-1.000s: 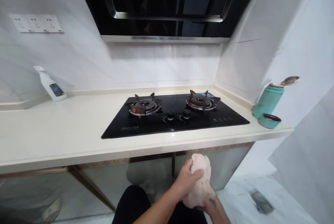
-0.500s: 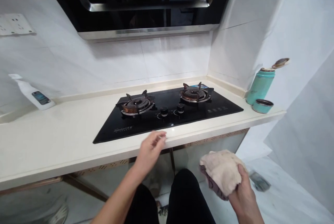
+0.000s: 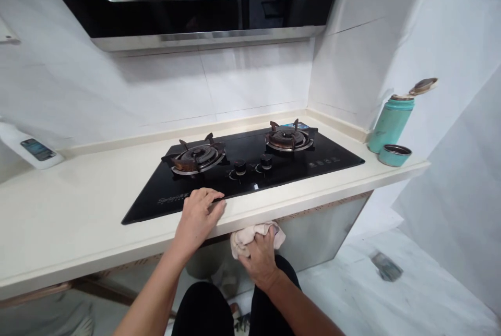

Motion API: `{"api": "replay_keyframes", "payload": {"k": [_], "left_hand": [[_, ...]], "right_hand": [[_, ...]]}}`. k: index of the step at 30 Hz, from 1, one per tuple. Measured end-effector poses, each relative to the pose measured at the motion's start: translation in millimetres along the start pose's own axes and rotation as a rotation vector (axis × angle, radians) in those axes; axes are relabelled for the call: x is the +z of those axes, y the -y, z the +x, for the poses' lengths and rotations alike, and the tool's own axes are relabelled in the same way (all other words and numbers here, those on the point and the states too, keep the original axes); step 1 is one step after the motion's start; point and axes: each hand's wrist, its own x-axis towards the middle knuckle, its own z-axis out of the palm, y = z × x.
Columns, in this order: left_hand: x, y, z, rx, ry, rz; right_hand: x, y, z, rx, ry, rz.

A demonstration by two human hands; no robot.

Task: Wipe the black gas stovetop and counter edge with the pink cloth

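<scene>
My right hand (image 3: pixel 261 259) grips a bunched pale cloth (image 3: pixel 245 237), pressed just under the counter's front edge at the top of the cabinet doors. Part of the cloth is hidden behind my fingers. At the front edge of the counter (image 3: pixel 97 184) rests my left hand (image 3: pixel 199 216), empty, its fingers loosely bent and the thumb apart. Its fingertips lie by the front rim of the black gas stove (image 3: pixel 235 187). Two burners with rusty pan supports, the left burner (image 3: pixel 198 157) and the right burner (image 3: pixel 289 139), stand on the stove behind two knobs.
A white bottle (image 3: pixel 29 145) stands on the counter at far left. At the right end are a teal flask (image 3: pixel 392 123) with its lid flipped up and a teal cup (image 3: pixel 395 155). The range hood (image 3: pixel 203 36) hangs above. A floor drain (image 3: pixel 386 266) lies at lower right.
My right hand has brought the cloth leftward and up against the cabinet below the counter. My left hand has moved left and rests at the stove's front edge. The view has shifted right.
</scene>
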Motion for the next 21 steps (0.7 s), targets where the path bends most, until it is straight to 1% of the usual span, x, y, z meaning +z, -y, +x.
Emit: {"api": "replay_keyframes", "payload": {"k": [4, 5, 6, 8, 9, 11, 14, 16, 18, 21], "left_hand": [[-1, 1, 0, 0.017, -0.014, 0.035], [-1, 2, 0, 0.018, -0.020, 0.036], [-1, 2, 0, 0.020, -0.023, 0.033], [0, 2, 0, 0.023, -0.023, 0.023], [0, 2, 0, 0.024, -0.022, 0.020], [1, -1, 1, 0.016, -0.023, 0.027], [2, -7, 3, -0.015, -0.029, 0.051], [2, -10, 4, -0.035, -0.025, 0.058], [3, -12, 4, -0.044, -0.025, 0.063], [4, -13, 4, -0.033, -0.020, 0.090]], "right_hand": [[11, -24, -9, -0.082, -0.027, -0.076], [10, -33, -13, -0.056, -0.048, -0.066], [7, -44, -17, 0.003, -0.084, -0.051], [-6, -73, -22, 0.185, -0.180, -0.029], [-15, -91, -22, 0.277, -0.229, -0.033], [-40, -131, -17, 0.396, -0.309, -0.063], [-82, -194, -3, 0.512, -0.410, -0.093], [-108, -231, 6, 0.563, -0.457, -0.098], [-132, -262, 13, 0.600, -0.482, -0.092], [-161, -298, 24, 0.684, -0.528, -0.060]]}}
